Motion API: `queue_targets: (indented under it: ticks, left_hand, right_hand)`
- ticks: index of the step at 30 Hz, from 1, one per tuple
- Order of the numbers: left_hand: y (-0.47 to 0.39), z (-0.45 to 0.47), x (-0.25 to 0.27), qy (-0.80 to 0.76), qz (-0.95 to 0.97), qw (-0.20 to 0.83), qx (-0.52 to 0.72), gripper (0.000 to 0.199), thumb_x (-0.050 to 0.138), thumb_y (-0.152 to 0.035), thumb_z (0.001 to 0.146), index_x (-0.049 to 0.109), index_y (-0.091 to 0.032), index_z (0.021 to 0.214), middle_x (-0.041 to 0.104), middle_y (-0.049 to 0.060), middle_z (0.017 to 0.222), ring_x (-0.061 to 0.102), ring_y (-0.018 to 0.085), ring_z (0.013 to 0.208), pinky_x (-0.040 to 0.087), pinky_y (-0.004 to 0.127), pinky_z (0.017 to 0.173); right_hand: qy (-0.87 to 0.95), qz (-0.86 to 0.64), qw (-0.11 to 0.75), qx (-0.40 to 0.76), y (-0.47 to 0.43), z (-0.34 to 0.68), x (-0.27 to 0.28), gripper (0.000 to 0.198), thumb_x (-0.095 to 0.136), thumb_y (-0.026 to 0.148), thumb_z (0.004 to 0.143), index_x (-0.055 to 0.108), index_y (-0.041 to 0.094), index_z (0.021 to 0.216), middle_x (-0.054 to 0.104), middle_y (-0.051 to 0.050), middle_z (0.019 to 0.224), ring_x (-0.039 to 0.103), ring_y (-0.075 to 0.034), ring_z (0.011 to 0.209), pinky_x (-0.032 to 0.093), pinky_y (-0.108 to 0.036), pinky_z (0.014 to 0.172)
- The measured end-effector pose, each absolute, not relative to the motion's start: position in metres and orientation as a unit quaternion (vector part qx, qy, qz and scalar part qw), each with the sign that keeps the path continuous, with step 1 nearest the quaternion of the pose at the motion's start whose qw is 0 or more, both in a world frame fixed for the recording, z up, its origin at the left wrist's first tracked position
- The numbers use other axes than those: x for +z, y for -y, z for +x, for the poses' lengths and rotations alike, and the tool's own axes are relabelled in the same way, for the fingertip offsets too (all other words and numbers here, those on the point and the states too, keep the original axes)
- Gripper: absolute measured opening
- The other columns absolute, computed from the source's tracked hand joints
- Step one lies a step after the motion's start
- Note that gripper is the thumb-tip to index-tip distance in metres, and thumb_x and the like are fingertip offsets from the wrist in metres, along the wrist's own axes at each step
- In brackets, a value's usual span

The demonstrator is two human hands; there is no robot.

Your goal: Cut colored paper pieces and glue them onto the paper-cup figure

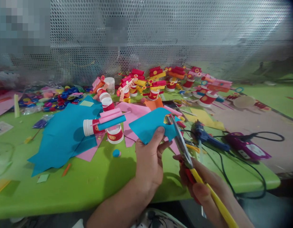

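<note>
My left hand (150,158) pinches a piece of blue paper (151,123), thumb on top, above the table's front part. A rounded gap shows near the paper's right end. In my right hand (203,186) are scissors (184,152) with long metal blades and red and yellow handles. The blade tips lie at the gap in the blue paper. Just left of my left hand, a small blue disc (116,153) rests on the green table (89,190). Behind it stands a red and white paper cup (115,134) with pink and blue paper rolls (112,118) beside it.
Large blue sheets (63,133) and pink paper (87,154) cover the left side. Several cup-and-paper models (153,85) line the back before a perforated metal panel (148,31). A glue gun (208,137), its cable and a purple box (246,147) lie at right.
</note>
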State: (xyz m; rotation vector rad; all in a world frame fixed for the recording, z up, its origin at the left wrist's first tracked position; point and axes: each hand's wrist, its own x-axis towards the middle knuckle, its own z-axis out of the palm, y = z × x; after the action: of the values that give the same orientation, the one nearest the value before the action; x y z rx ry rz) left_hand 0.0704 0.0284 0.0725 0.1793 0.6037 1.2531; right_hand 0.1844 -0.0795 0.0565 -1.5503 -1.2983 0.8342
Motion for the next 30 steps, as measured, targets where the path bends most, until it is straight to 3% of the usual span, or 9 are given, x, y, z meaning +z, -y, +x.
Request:
queue_targets:
  ticks: [6,11,25,30]
  left_hand:
    - [-0.031,0.068,0.073,-0.285,0.093,0.764,0.571,0.032,0.102,-0.028,0.064,0.077,-0.019,0.083,0.077,-0.003,0.079,0.070,0.010,0.068,0.062,0.025,0.074]
    - [-0.033,0.065,0.071,-0.285,0.131,0.761,0.568,0.030,0.100,-0.032,0.067,0.080,-0.020,0.086,0.081,0.000,0.084,0.073,0.012,0.072,0.061,0.025,0.073]
    - [-0.035,0.061,0.068,-0.297,0.200,0.759,0.545,0.029,0.100,-0.035,0.067,0.083,-0.020,0.086,0.082,0.002,0.083,0.074,0.015,0.070,0.062,0.027,0.069]
    - [-0.037,0.058,0.067,-0.289,0.227,0.758,0.539,0.026,0.098,-0.035,0.070,0.085,-0.020,0.088,0.083,0.004,0.085,0.074,0.015,0.071,0.061,0.026,0.067]
  right_hand:
    - [0.511,-0.635,0.459,0.353,0.082,0.184,0.059,0.084,0.057,0.094,0.084,0.072,0.020,0.123,0.057,0.002,0.067,0.039,-0.012,0.048,0.025,-0.026,0.036]
    - [0.526,-0.644,0.453,0.322,0.085,0.187,0.061,0.079,0.056,0.093,0.086,0.075,0.022,0.115,0.059,0.001,0.066,0.044,-0.013,0.048,0.029,-0.028,0.042]
    - [0.503,-0.655,0.445,0.346,0.097,0.198,0.058,0.082,0.060,0.093,0.083,0.079,0.020,0.116,0.058,0.001,0.065,0.033,-0.010,0.047,0.023,-0.026,0.038]
    - [0.484,-0.664,0.446,0.356,0.101,0.203,0.059,0.083,0.063,0.093,0.080,0.079,0.022,0.119,0.058,0.000,0.065,0.041,-0.013,0.052,0.020,-0.025,0.039]
